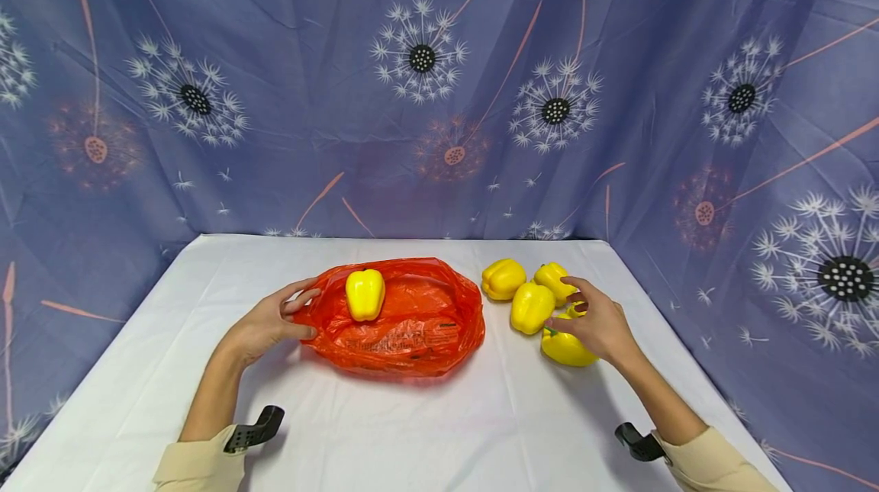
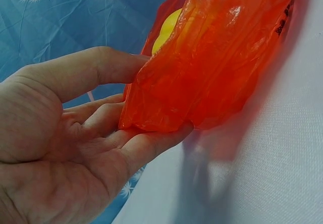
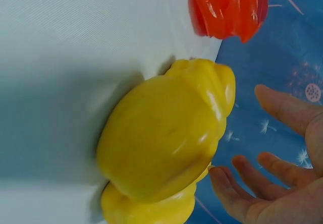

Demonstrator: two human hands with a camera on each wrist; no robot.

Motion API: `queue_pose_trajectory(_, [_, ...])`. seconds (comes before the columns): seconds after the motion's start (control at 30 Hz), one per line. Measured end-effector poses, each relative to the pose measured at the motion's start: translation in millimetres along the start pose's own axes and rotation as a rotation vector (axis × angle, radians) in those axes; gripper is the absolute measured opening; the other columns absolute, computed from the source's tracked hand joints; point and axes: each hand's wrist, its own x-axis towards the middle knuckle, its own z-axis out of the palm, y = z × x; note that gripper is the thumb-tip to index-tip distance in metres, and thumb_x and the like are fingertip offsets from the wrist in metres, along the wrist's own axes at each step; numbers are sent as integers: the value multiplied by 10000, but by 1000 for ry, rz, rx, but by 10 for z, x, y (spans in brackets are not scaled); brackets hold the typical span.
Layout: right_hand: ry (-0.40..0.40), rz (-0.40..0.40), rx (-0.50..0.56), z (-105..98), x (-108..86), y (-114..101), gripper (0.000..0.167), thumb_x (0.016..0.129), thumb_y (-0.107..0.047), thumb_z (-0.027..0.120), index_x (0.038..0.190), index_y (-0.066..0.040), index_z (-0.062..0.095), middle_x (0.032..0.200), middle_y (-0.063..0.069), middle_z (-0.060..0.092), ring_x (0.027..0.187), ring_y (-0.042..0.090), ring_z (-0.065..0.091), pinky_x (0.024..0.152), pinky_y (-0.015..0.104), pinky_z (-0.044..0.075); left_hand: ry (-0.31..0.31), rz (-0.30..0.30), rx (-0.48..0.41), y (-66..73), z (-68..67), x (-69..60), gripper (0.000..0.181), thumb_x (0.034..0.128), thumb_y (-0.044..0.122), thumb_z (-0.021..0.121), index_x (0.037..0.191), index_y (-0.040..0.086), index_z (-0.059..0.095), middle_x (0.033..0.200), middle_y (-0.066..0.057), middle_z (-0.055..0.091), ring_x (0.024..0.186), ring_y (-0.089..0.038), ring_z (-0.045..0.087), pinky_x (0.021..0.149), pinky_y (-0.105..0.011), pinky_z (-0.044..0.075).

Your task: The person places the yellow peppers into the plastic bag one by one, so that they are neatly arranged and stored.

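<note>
Red bag [image 1: 405, 332], left edge pinched in my left fingers [image 2: 113, 67]; yellow peppers [image 1: 532, 309], right, beside my parted, empty right fingers [image 3: 285, 108].

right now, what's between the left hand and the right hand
In the head view, from left hand to right hand: the red bag with one yellow pepper in it, a strip of white cloth, then the loose yellow peppers.
</note>
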Motion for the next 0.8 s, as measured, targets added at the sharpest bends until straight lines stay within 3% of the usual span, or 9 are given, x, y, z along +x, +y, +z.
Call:
queue_pose_trajectory(0.23, [-28, 22, -32, -27, -73, 127, 808, 770, -297, 869, 1452, -65, 505, 1265, 258, 648, 1106, 420, 635, 899, 549, 520, 3, -3, -8, 4, 10, 1, 921, 799, -75, 699, 1593, -1, 237, 1592, -301, 323, 1445, -437, 308, 807, -261, 576])
queue_pose_trajectory(0.8, [-93, 47, -72, -43, -186, 319, 838, 704, -289, 909, 1424, -52, 551, 1274, 315, 632, 1168, 465, 584, 908, 601, 485, 5, -15, -14, 0, 15, -3, 929, 798, -81, 691, 1596, -5, 221, 1597, -308, 310, 1480, -455, 243, 782, -258, 575])
